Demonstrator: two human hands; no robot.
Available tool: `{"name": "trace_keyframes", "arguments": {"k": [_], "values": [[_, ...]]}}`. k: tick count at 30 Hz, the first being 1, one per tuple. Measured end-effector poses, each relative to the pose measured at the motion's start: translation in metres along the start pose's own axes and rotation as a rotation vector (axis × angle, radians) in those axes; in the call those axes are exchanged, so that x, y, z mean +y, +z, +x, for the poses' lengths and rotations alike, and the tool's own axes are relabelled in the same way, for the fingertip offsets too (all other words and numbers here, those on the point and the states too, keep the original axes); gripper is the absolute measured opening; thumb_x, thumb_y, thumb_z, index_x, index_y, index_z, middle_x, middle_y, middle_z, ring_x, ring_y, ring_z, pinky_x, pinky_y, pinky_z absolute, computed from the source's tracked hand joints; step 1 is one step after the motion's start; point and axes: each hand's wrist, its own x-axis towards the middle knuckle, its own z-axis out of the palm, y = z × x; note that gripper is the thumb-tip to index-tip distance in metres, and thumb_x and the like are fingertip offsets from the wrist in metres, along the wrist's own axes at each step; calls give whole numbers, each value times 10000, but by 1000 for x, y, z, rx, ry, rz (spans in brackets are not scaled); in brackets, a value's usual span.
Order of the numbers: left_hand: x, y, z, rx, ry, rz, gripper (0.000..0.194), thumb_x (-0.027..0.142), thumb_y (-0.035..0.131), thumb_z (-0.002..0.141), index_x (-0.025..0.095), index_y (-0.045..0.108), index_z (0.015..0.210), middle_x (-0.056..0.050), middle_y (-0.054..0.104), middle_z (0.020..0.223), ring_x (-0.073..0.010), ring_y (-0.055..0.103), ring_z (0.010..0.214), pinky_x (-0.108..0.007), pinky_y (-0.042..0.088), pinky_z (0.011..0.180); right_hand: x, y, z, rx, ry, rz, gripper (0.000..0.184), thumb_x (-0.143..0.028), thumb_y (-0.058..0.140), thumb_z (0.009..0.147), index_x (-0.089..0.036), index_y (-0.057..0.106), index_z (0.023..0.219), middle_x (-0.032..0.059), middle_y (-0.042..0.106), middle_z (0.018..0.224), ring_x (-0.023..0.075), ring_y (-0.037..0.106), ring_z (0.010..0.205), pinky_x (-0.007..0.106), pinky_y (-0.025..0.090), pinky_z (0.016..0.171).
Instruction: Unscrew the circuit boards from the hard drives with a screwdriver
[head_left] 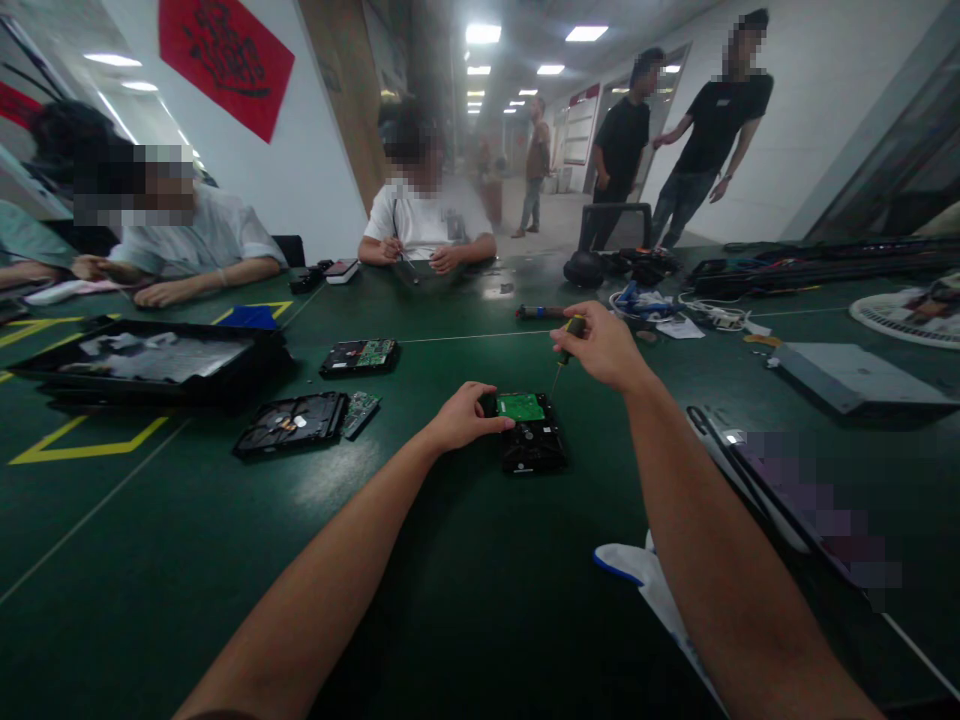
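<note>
A black hard drive (534, 448) with a green circuit board (520, 406) on its far half lies on the green table in front of me. My left hand (466, 418) grips the drive's left side, thumb and fingers at its edge. In my right hand (600, 345) is a screwdriver (574, 328) with a yellow and dark handle, its thin shaft slanting down to the drive's far right corner. Whether the tip sits in a screw is too small to tell. To the left lie another hard drive (292, 422), a loose circuit board (361, 414) and a further drive (360, 356).
A black tray (262, 365) stands at the left. On the right are a grey metal box (862, 378), cables (637, 300), a phone-like flat item (810, 490) and a white glove (652, 570) under my right forearm. Several people sit or stand beyond the table (420, 580).
</note>
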Motion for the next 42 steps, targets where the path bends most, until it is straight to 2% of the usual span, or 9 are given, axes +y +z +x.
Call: {"name": "trace_keyframes", "arguments": {"k": [4, 7, 11, 14, 19, 23, 27, 34, 42], "values": [[-4, -1, 6, -36, 27, 10, 819, 651, 870, 672, 200, 648, 1319, -114, 516, 1356, -151, 621, 777, -355, 585, 722, 2, 2, 3, -10, -7, 39, 468, -494, 694, 923, -214, 536, 1263, 119, 725, 1064, 264, 718, 977, 403, 581, 833], [-5, -1, 7, -3, 68, 74, 818, 675, 856, 676, 193, 660, 1307, -123, 522, 1379, -176, 631, 825, -381, 591, 774, -1, 7, 2, 3, -30, 59, 461, -537, 654, 940, -227, 517, 1251, 115, 709, 1082, 253, 708, 971, 380, 562, 808], [-5, 0, 3, 76, 154, 218, 755, 694, 812, 723, 194, 688, 1274, -131, 569, 1379, -314, 587, 1204, -468, 493, 1061, -11, 18, -3, 53, -28, -10, 417, -552, 642, 940, -232, 537, 1184, 105, 687, 1074, 254, 682, 950, 371, 517, 793], [-5, 0, 2, 75, 181, 304, 718, 704, 773, 764, 200, 690, 1268, -135, 612, 1381, -353, 511, 1334, -514, 393, 1154, -20, 27, -7, 62, -68, -101, 378, -548, 640, 940, -231, 567, 1132, 91, 689, 990, 255, 652, 903, 379, 475, 803], [-5, 0, 5, 24, 202, 315, 712, 708, 737, 801, 197, 669, 1291, -143, 616, 1430, -339, 529, 1357, -499, 376, 1163, -28, 41, -11, 59, -59, -80, 373, -510, 599, 970, -236, 535, 1214, 84, 686, 974, 246, 651, 856, 364, 468, 779], [-5, 0, 6, 19, 201, 307, 689, 692, 744, 802, 211, 667, 1289, -135, 616, 1446, -337, 531, 1371, -498, 373, 1172, -28, 48, -13, -52, -34, -4, 427, -513, 543, 1000, -257, 452, 1329, 57, 686, 932, 212, 674, 762, 344, 515, 740], [-7, 0, 6, -2, 203, 279, 713, 686, 755, 792, 205, 659, 1310, -145, 596, 1474, -347, 510, 1398, -507, 361, 1186, -26, 52, -13, -93, -82, -3, 476, -413, 616, 956, -282, 448, 1382, 68, 695, 1025, 234, 683, 878, 357, 541, 785], [-7, -3, 6, -24, 205, 272, 741, 671, 766, 784, 200, 644, 1342, -149, 594, 1474, -355, 495, 1416, -508, 346, 1203, -30, 54, -16, -70, -193, -42, 462, -378, 650, 915, -263, 543, 1350, 54, 679, 974, 232, 640, 863, 370, 512, 821], [-3, -3, 4, -9, 217, 267, 710, 634, 779, 787, 190, 652, 1327, -153, 601, 1464, -359, 520, 1390, -505, 360, 1197, -38, 55, -21, -117, -202, -30, 421, -384, 642, 925, -277, 561, 1325, 42, 671, 951, 220, 626, 840, 353, 496, 804]]}}
